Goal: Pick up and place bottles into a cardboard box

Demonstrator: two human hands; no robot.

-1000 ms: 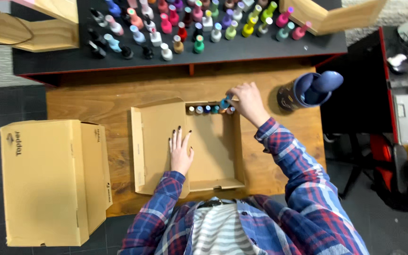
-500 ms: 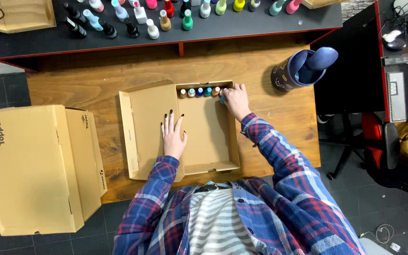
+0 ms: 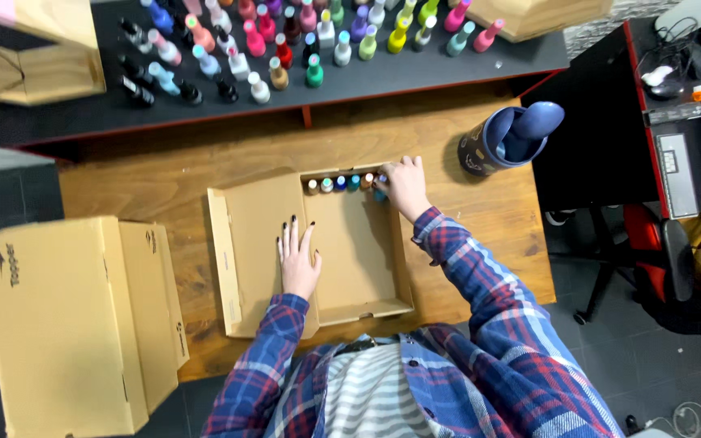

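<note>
The person's left hand point(image 3: 298, 258) lies flat, palm down and fingers spread, on the floor of an open shallow cardboard box point(image 3: 359, 276) that sits on a wooden table point(image 3: 164, 170). It grips nothing and simply presses on the cardboard near the fold where the box's lid flap point(image 3: 249, 243) opens out to the left.

The right hand point(image 3: 403, 185) reaches to the far right corner of the box, fingers curled down over a small bottle with a blue cap point(image 3: 380, 191) at the end of a row. How firmly the fingers close on it cannot be told, since the hand covers most of the bottle. The row of small bottles point(image 3: 341, 183) stands upright along the box's far wall, about 5 caps showing in white, teal, blue and brown, touching one another.

Both forearms wear a red and blue plaid shirt point(image 3: 488, 324).

Beyond the table edge, a black shelf point(image 3: 448, 69) carries many more small bottles point(image 3: 285, 40) in pink, red, green, yellow, purple and black. A dark blue cup point(image 3: 488, 146) with a blue object standing in it sits on the table just right of the box. A larger closed cardboard box point(image 3: 75, 324) lies to the left, well apart from the hands.
</note>
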